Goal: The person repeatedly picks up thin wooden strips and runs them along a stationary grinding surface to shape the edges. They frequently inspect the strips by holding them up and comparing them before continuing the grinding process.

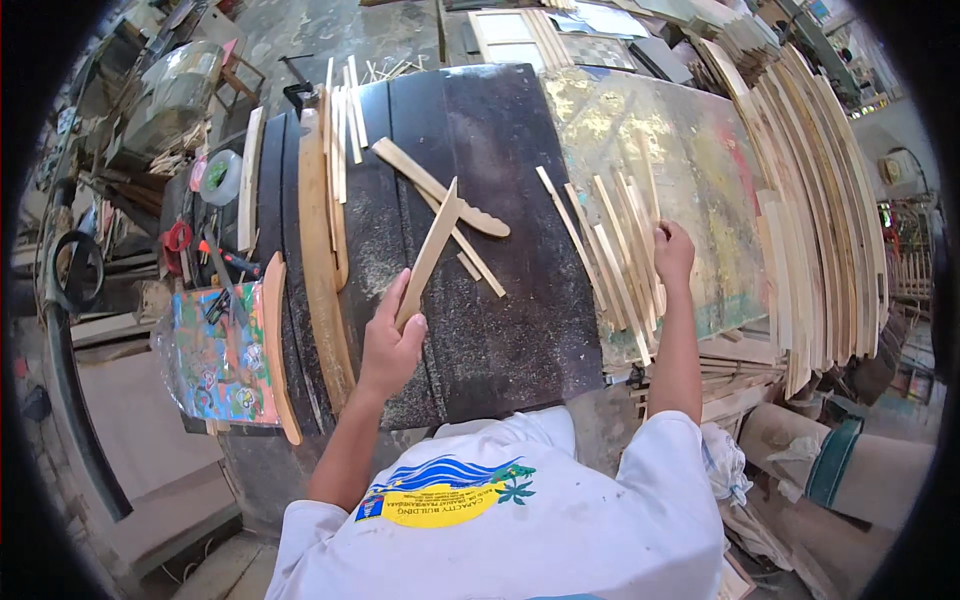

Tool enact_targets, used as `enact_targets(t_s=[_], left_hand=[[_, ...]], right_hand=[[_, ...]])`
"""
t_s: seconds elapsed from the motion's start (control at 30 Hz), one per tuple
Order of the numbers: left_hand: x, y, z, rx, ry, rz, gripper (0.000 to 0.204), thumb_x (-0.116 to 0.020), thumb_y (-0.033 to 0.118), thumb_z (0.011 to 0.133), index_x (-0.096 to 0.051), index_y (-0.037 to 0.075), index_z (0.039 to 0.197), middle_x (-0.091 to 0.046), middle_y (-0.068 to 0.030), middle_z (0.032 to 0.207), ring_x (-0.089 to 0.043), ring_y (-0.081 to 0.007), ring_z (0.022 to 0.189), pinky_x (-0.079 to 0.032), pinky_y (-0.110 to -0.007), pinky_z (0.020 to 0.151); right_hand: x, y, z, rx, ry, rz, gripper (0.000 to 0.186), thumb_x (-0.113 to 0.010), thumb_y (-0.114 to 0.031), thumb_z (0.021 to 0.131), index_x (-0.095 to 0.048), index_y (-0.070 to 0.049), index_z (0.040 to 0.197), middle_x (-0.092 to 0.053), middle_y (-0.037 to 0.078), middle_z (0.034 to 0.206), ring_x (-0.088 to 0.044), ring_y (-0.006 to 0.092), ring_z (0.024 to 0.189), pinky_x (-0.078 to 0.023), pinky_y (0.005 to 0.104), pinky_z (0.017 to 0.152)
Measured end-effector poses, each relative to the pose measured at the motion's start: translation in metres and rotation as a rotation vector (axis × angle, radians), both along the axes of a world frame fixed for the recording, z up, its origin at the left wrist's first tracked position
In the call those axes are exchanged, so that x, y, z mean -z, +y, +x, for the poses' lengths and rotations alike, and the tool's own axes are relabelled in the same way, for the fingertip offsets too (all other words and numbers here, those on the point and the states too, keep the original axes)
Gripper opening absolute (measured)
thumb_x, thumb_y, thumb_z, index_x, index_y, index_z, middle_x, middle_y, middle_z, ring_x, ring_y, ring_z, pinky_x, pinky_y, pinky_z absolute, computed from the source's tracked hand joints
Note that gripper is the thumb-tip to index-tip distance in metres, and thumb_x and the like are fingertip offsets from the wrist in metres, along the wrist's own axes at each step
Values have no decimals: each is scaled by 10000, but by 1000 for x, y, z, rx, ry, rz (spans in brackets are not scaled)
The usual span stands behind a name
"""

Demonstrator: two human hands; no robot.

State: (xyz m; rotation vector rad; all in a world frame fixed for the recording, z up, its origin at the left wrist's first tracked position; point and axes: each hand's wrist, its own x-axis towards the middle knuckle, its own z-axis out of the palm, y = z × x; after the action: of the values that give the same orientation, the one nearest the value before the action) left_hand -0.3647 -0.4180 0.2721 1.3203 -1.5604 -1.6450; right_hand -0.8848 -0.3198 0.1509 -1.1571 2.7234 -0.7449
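Observation:
My left hand [392, 338] is closed round the lower end of a flat wooden piece [436, 245] with a pointed top, tilted up over the dark tabletop [500, 340]. Just beyond it lies a flat wooden piece with a scalloped end [480, 217], crossing a thin stick [478, 260]. At the right, my right hand [675, 252] has its fingers pinched at a thin wood strip [650, 185], beside several pale strips [610, 255] spread over the seam between the dark board and the yellowish one. Part of that strip is hidden behind the fingers.
Long curved boards [318, 220] lie left of my left arm. Further left are a colourful plastic-covered sheet [215, 350], a roll of clear tape [220, 178] and red-handled tools [177, 236]. Tall stacked planks [815, 200] flank the right side of the yellowish board [700, 130].

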Motion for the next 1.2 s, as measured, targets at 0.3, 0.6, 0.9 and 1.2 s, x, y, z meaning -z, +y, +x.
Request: enact_targets(t_s=[0.3, 0.6, 0.9, 1.2], left_hand=[[-16, 64, 29, -256, 219, 37, 434, -619, 70, 997, -547, 18, 1422, -580, 30, 837, -531, -34, 595, -459, -225, 506], [-28, 104, 67, -368, 411, 87, 501, -672, 183, 1041, -479, 8, 1469, -703, -46, 1046, -568, -53, 629, -476, -211, 527], [-25, 133, 102, -429, 537, 76, 529, -716, 178, 1026, -475, 21, 1469, -688, -39, 967, -555, -41, 614, -460, -192, 511], [-30, 151, 118, -515, 508, 53, 481, -702, 90, 1003, -500, 13, 1433, -624, -10, 944, -562, -44, 630, -468, -198, 524]], right_hand=[[-119, -48, 254, -265, -1366, -529, 344, -624, -157, 1086, -607, 41, 1367, -733, 99, 1065, -704, 139, 876, -605, 282, 772], [-130, -36, 399, -480, -1768, -454, 282, -617, -160, 1091, -600, 27, 1301, -739, 144, 1125, -758, 208, 984, -647, 352, 860], [-133, -27, 453, -573, -1920, -376, 305, -626, -150, 1083, -583, 26, 1329, -727, 169, 1173, -761, 241, 1027, -657, 381, 884], [-128, -25, 468, -637, -1974, -323, 402, -643, -130, 1065, -541, 19, 1425, -722, 174, 1232, -756, 262, 1092, -660, 399, 921]])
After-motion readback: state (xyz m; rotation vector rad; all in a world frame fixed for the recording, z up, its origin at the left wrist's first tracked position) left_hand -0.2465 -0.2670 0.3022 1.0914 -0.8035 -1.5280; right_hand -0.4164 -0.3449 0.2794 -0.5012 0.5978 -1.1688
